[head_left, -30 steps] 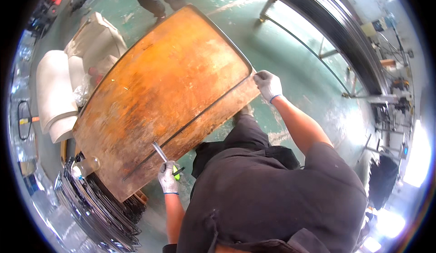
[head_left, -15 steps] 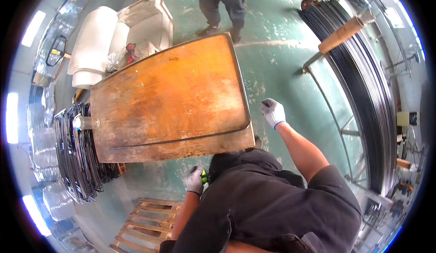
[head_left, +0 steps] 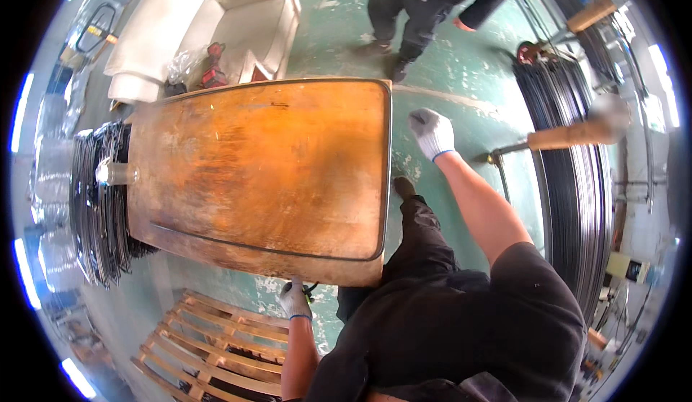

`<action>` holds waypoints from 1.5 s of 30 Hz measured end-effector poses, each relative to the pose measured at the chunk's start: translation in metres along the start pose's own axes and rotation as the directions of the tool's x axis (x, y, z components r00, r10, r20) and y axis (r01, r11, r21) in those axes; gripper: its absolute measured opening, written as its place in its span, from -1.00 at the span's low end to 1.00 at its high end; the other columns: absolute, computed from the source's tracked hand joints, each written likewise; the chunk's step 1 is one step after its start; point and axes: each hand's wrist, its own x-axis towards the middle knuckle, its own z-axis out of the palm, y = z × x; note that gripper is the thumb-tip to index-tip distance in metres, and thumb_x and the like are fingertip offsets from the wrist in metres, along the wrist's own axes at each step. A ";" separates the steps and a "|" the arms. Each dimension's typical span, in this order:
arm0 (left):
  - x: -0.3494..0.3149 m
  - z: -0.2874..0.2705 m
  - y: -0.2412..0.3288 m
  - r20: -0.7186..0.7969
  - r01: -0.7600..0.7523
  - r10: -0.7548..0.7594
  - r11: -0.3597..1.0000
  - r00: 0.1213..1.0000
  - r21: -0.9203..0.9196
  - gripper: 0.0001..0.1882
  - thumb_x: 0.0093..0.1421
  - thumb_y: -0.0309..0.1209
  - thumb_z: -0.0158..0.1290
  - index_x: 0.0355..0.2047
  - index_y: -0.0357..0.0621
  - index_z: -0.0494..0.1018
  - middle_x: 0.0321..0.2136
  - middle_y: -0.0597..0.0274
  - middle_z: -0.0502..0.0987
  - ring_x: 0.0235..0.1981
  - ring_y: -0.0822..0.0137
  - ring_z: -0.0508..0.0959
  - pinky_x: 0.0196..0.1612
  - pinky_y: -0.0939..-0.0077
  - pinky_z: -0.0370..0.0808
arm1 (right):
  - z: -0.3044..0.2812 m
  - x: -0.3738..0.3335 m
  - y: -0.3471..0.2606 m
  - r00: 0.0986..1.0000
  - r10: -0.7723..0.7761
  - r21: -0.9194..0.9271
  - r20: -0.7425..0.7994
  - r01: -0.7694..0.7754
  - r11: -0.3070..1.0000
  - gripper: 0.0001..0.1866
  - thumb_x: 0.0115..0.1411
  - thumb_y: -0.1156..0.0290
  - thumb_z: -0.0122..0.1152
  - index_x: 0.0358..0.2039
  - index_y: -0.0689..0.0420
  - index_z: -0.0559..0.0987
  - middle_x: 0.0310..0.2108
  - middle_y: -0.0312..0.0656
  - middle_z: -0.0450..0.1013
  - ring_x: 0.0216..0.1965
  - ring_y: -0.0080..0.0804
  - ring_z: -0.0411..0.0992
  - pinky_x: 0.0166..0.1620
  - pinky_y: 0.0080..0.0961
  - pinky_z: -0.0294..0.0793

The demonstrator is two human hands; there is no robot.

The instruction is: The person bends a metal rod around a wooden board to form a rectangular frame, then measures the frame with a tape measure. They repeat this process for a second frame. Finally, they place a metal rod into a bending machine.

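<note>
Right hand (head_left: 434,132) farther along beside table (head_left: 259,178), seemingly curled.

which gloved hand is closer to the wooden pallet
The left hand, just off the near edge of the wooden tabletop, close to the pallet; the right hand is out past the tabletop's right end, much farther off.
</note>
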 end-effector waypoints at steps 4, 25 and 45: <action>-0.007 0.047 -0.021 -0.091 -0.015 0.015 1.000 0.996 0.004 -0.57 0.46 -0.06 0.33 -0.34 -0.19 0.58 -0.50 0.21 0.57 -0.64 0.31 0.49 -0.66 0.32 0.46 | 0.038 0.105 0.006 0.972 -0.233 -0.054 0.029 0.235 0.971 -0.67 0.32 0.11 0.35 -0.06 0.01 0.81 -0.07 0.00 0.72 0.05 0.14 0.64 0.12 -0.02 0.62; -0.039 0.120 0.031 -0.310 0.267 -0.239 0.962 0.920 0.053 -0.58 0.38 -0.15 0.38 -0.41 -0.28 0.59 -0.59 0.16 0.56 -0.70 0.28 0.48 -0.65 0.28 0.40 | 0.070 0.186 0.022 0.868 -0.288 0.040 0.404 0.298 0.954 -0.71 0.35 0.14 0.36 -0.12 0.05 0.84 -0.18 -0.02 0.73 -0.08 0.12 0.67 0.01 -0.07 0.67; -0.023 0.103 0.009 -0.262 0.256 -0.258 0.966 0.930 -0.043 -0.56 0.46 -0.05 0.34 -0.32 -0.22 0.62 -0.52 0.17 0.60 -0.67 0.26 0.50 -0.62 0.28 0.42 | 0.048 0.192 -0.009 0.851 -0.149 0.034 0.503 0.153 0.988 -0.70 0.35 0.16 0.39 -0.12 0.10 0.83 -0.19 0.03 0.72 -0.09 0.13 0.68 0.02 -0.12 0.67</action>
